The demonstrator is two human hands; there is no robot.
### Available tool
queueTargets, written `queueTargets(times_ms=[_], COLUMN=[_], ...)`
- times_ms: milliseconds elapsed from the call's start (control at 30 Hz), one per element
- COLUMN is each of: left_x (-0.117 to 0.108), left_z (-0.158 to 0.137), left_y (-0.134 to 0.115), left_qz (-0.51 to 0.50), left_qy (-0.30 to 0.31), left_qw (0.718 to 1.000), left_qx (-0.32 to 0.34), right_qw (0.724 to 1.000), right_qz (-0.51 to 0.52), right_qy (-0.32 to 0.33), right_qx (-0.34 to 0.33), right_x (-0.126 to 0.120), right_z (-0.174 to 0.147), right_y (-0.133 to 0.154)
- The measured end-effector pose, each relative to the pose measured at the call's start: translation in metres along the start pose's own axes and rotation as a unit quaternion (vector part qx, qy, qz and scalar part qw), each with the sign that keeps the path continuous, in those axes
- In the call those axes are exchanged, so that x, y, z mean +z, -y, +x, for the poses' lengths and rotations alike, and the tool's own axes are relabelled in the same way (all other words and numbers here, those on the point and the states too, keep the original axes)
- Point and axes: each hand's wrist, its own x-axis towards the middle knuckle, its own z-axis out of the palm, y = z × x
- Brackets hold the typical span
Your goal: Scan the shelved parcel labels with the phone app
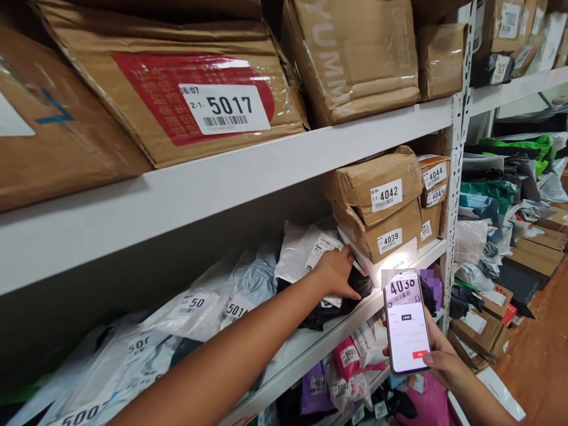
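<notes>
My right hand [439,355] holds a smartphone [407,325] upright in front of the lower shelf, with the thumb on the screen near a red button. On the screen is a scanned label reading 4038, and the phone's light falls on a white 4038 label [398,266]. My left hand [335,273] reaches in among bagged parcels, its fingers curled over a black plastic parcel [361,281], thumb towards the shelf edge. A white plastic parcel [293,251] with a printed label lies beside it. The undersides of the left fingers are partly hidden.
Cardboard boxes labelled 4042 [386,189] and 4039 [388,236] are stacked behind the phone. Above runs a white shelf beam [248,157] bearing large cartons, including carton 5017 [155,136]. Bagged parcels [195,305] line the shelf at left. A perforated post [455,154] stands right.
</notes>
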Motion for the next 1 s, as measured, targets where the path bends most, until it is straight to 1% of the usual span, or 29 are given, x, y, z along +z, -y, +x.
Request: queueTargets(times_ms=[67,167,233,333,400,467,533,567,600,667,700,767,833,867,933,1000], left_x=[0.0,0.001,0.004,0.009,0.012,0.015,0.019,0.02,0.022,0.025,0.027,0.031,0.033,0.034,0.034,0.03], left_z=[0.002,0.002,0.0,-0.003,-0.004,-0.006,-0.01,-0.013,-0.016,-0.024,-0.028,-0.036,-0.044,-0.047,-0.051,-0.05], left_y=[0.002,0.01,0.017,0.021,0.022,0.024,0.028,0.032,0.035,0.042,0.045,0.049,0.051,0.051,0.053,0.056], left_qz=[0.005,0.002,-0.023,-0.054,-0.05,-0.05,-0.089,-0.128,-0.175,-0.276,-0.321,-0.392,-0.45,-0.477,-0.52,-0.541], left_qy=[0.007,0.002,-0.009,-0.024,-0.034,-0.046,-0.055,-0.059,-0.064,-0.079,-0.091,-0.117,-0.16,-0.197,-0.291,-0.372], left_qw=[1.0,0.999,0.997,0.992,0.991,0.991,0.987,0.981,0.972,0.945,0.93,0.905,0.876,0.856,0.801,0.737], left_qx=[0.01,0.047,0.076,0.11,0.119,0.119,0.124,0.132,0.142,0.157,0.153,0.119,0.06,0.027,-0.055,-0.161], right_qw=[1.0,1.0,0.999,0.999,0.998,0.999,0.999,1.0,1.0,0.999,0.999,0.998,0.997,0.997,0.996,0.995], right_qz=[0.004,0.011,0.017,0.037,0.044,0.034,0.022,0.018,0.015,0.017,0.023,0.044,0.062,0.066,0.059,0.037], right_qy=[0.001,0.019,0.032,0.028,0.024,0.024,0.023,0.022,0.023,0.029,0.031,0.034,0.037,0.04,0.06,0.091], right_qx=[-0.004,-0.008,-0.01,-0.027,-0.032,-0.019,-0.003,0.003,0.004,0.003,-0.003,-0.015,-0.026,-0.03,-0.025,-0.007], right_x=[-0.005,-0.014,-0.02,-0.025,-0.024,-0.022,-0.021,-0.021,-0.021,-0.024,-0.025,-0.029,-0.031,-0.03,-0.022,-0.007], right_z=[0.0,0.001,0.003,0.006,0.008,0.009,0.008,0.008,0.008,0.008,0.009,0.013,0.019,0.022,0.031,0.04], right_y=[-0.003,-0.012,-0.019,-0.028,-0.028,-0.025,-0.02,-0.018,-0.018,-0.02,-0.024,-0.034,-0.045,-0.049,-0.052,-0.051])
